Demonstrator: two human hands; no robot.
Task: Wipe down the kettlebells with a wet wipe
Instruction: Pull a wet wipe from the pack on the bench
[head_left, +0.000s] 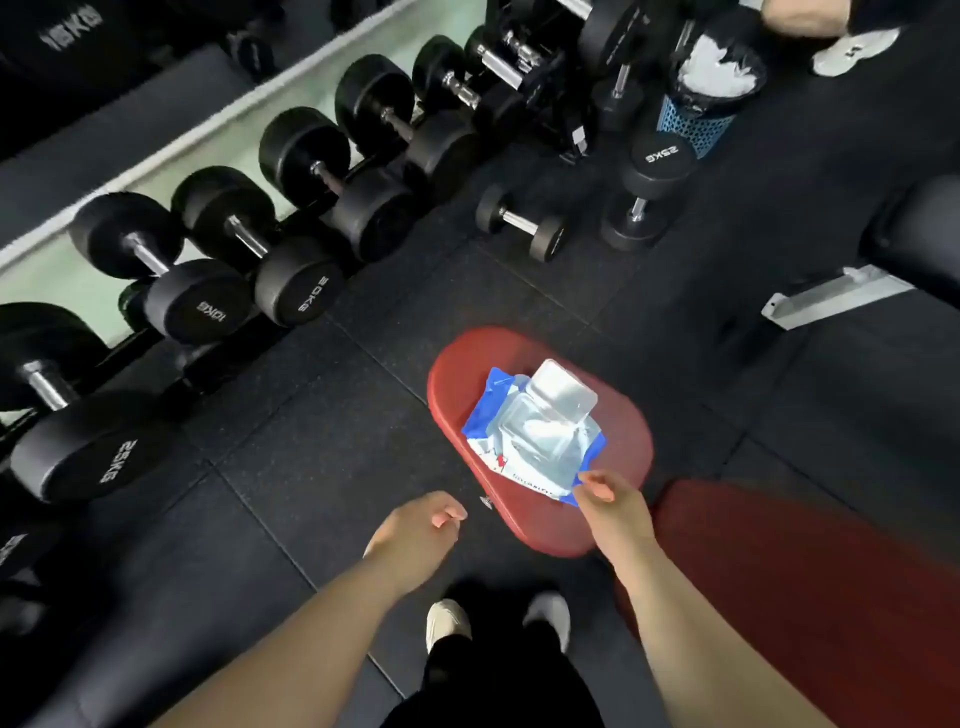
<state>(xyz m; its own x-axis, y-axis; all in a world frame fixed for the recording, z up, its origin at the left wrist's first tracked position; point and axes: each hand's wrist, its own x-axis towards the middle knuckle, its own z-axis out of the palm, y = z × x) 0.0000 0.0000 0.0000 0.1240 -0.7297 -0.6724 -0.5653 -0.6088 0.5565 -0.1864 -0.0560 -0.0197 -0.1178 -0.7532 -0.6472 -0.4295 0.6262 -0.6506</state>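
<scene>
- Wet wipe pack (535, 436): one, lying flat on the red seat pad (457, 374), clear lid (563, 387) flipped up, so a sheet can be drawn from the opening.
- Right hand (610, 506): pinching the pack's near corner, most likely to steady it for pulling out a wipe.
- Left hand (415, 530): hanging just beside the pad's near-left edge, fingers loosely curled, grasping nothing, free to take the sheet.
- No loose wipe out yet. No kettlebells in view, so still at the fetching step.
- Two red pads: the rounded one under the pack, used as a handy shelf, and a larger one (805, 597) to its right.
- Two pale shoes (447, 623) directly below, toes towards the pad.
- Dumbbells (260, 249): six in a slanting row on the rack at left, perhaps more where the far end gets cluttered. Two further on the floor (522, 223), one lying, one standing on end.
- One blue bin (696, 127) beyond, filled with white waste.
</scene>
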